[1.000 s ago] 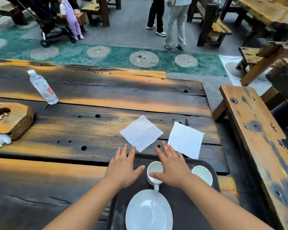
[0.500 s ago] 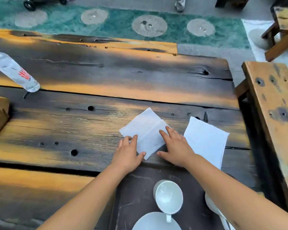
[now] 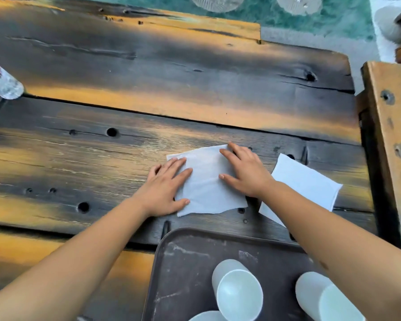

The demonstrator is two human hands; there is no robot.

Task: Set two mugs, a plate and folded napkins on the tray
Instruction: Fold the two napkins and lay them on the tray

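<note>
A white napkin lies flat on the dark wooden table just beyond the tray. My left hand presses flat on its left edge and my right hand presses on its right side, fingers spread. A second white napkin lies to the right, partly under my right forearm. The dark tray sits at the near edge and holds two white mugs. A sliver of the white plate shows at the bottom edge.
A clear plastic water bottle stands at the far left of the table. A wooden bench runs along the right side, close to the table's right edge. Green flooring with round stones lies beyond the table.
Both hands left the tray and the mug, reached forward and spread flat on the left napkin. The napkin has turned a little. The view tilted down and closer.
</note>
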